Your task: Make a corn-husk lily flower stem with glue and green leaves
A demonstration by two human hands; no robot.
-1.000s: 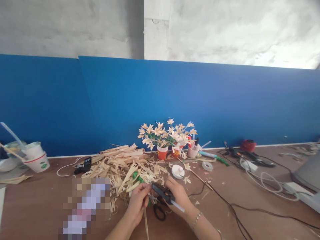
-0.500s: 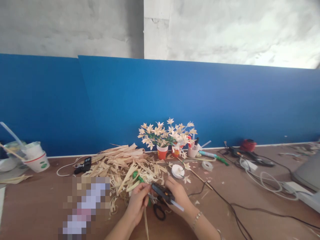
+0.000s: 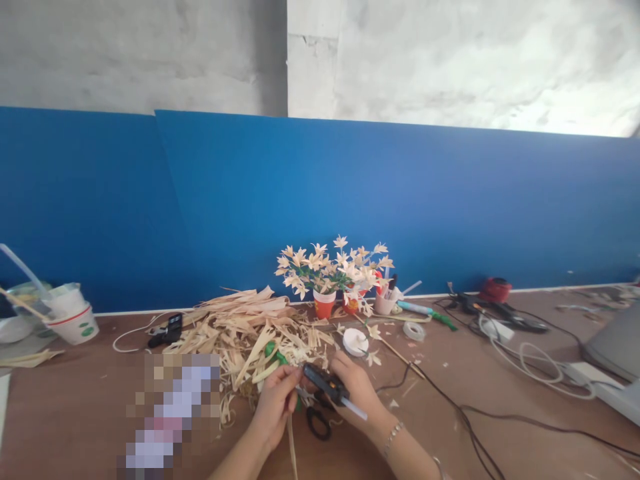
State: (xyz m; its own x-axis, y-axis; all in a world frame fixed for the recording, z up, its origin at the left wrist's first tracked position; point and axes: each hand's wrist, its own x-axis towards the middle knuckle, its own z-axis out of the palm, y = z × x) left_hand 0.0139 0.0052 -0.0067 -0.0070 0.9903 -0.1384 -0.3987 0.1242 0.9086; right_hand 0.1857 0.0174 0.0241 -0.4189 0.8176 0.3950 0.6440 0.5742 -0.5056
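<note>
Wrapped in my right hand (image 3: pixel 356 383) is a black hot glue gun (image 3: pixel 323 381), a pale glue stick (image 3: pixel 354 409) poking out of its rear end. Its front end points left, close to the fingertips of my left hand (image 3: pixel 276 400). Those fingers are pinched on a thin dried husk strip (image 3: pixel 292 447) that hangs down below the hand; the tip of the pinch is too small to make out. Black-handled scissors (image 3: pixel 319 424) lie on the table under the glue gun. A heap of dried husks (image 3: pixel 250 327) spreads just beyond my left hand.
Pale husk flowers (image 3: pixel 320 263) stand in red cups (image 3: pixel 325 307) by the blue partition (image 3: pixel 250 200). A white lid (image 3: pixel 355 342) and tape roll (image 3: pixel 414 332) sit beyond my right hand. Black cables (image 3: pixel 465 420) cross the table at right. A paper cup (image 3: pixel 75 325) stands far left.
</note>
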